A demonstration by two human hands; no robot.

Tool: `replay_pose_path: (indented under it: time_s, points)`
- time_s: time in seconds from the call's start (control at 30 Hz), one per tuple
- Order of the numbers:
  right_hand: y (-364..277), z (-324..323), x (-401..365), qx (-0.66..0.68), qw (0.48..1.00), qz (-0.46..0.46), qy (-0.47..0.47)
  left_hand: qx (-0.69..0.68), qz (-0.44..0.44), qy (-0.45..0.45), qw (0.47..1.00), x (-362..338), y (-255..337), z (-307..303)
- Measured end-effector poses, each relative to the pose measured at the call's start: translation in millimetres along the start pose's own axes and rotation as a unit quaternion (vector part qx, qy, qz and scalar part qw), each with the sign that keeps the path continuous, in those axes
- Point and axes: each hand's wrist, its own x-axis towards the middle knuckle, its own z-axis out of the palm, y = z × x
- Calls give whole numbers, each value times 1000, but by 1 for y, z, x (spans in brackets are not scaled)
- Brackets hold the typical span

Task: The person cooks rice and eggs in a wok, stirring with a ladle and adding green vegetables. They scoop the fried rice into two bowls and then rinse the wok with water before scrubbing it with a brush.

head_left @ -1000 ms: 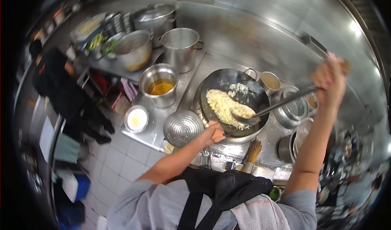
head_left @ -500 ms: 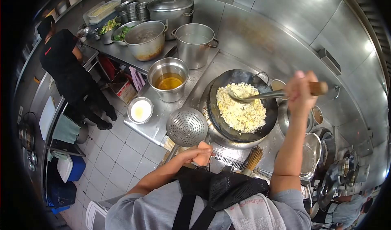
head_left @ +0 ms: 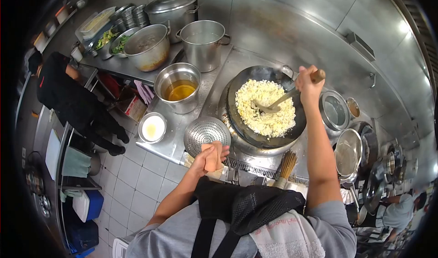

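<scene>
My right hand (head_left: 310,86) is wrapped round the wooden handle of a long metal ladle (head_left: 285,98). The ladle's head is partly sunk in the fried rice with egg (head_left: 269,121). That rice covers the middle of a black wok (head_left: 299,125) on the stove. In my left hand (head_left: 200,165) is a folded peach-coloured cloth (head_left: 211,159), held near the wok's lower left side. Just beyond this hand lies a perforated strainer (head_left: 205,132), its handle mostly hidden behind the hand and cloth.
A pot of yellow oil (head_left: 180,91) and a bowl of white contents (head_left: 152,128) stand left of the wok. Tall pots (head_left: 203,48) line the back. A bamboo brush (head_left: 287,164) is at the front edge. A co-worker (head_left: 68,93) stands at left.
My right hand has come down and left, and the ladle has gone from lifted over the rice into it. My left hand has turned and raised the cloth in front of the strainer.
</scene>
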Motion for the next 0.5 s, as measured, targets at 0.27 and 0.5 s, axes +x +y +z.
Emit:
replay_pose_path:
  time_s: [0.27,0.5]
  points:
    - [-67,6,-37,33,997,59,43,-10,-70,40,997,3,-9,-8]
    - [-97,-70,-3,91,994,-5,62,29,-144,81,986,27,-15,39]
